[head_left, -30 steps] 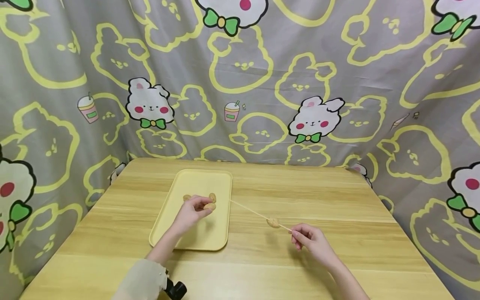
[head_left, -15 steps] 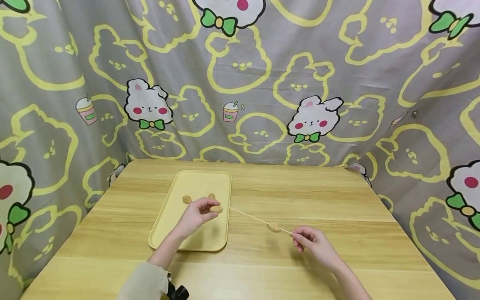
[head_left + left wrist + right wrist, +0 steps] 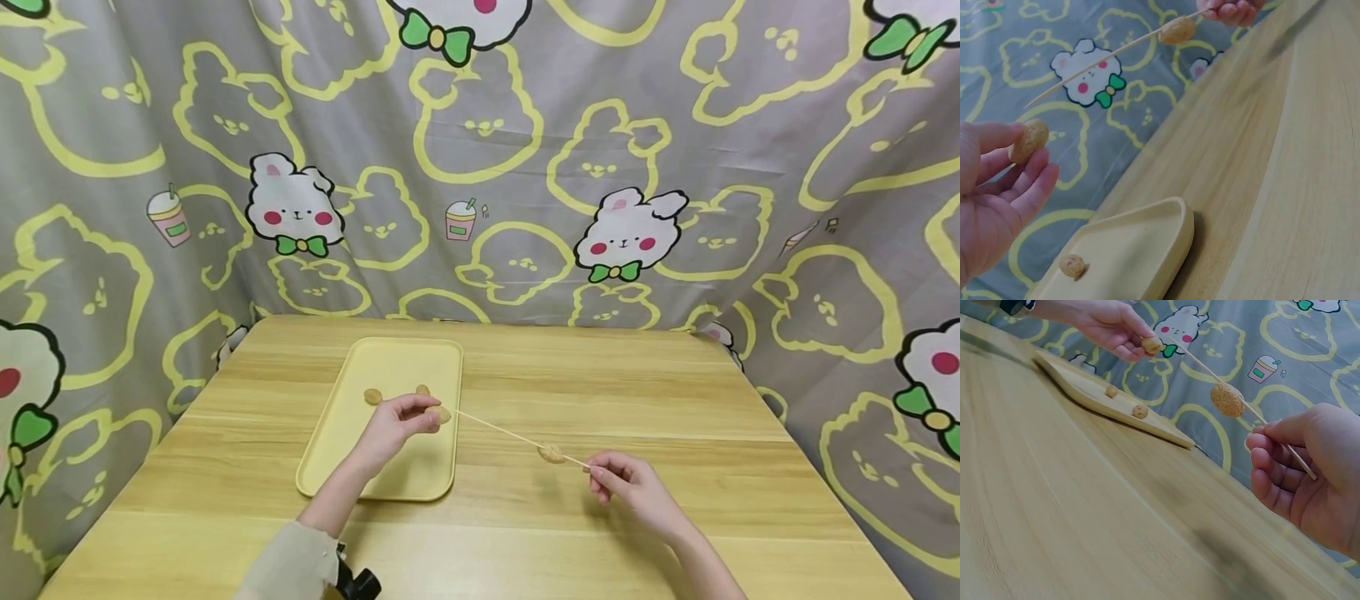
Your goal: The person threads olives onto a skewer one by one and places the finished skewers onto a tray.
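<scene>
My left hand (image 3: 393,429) pinches a golden-brown oval ball (image 3: 1029,142) with wrinkled skin, like a meatball, between thumb and fingers above the right side of the yellow tray (image 3: 341,467). My right hand (image 3: 630,483) grips the lower end of a thin wooden skewer (image 3: 498,428), whose other end slants up leftward. A similar ball (image 3: 1227,399) is threaded on the skewer, a short way from the right fingers. In the left wrist view, the skewer's pointed tip lies close to the held ball, with a small gap visible.
Two more balls lie on the tray: one at its left (image 3: 372,397), another (image 3: 423,390) partly hidden behind my left hand. The tray rests on the left half of a wooden table (image 3: 600,375). A patterned grey curtain (image 3: 510,200) hangs around the table's back and sides.
My left hand has lifted the ball slightly rightward from over the tray's middle, nearer the skewer tip. My right hand has shifted only a little.
</scene>
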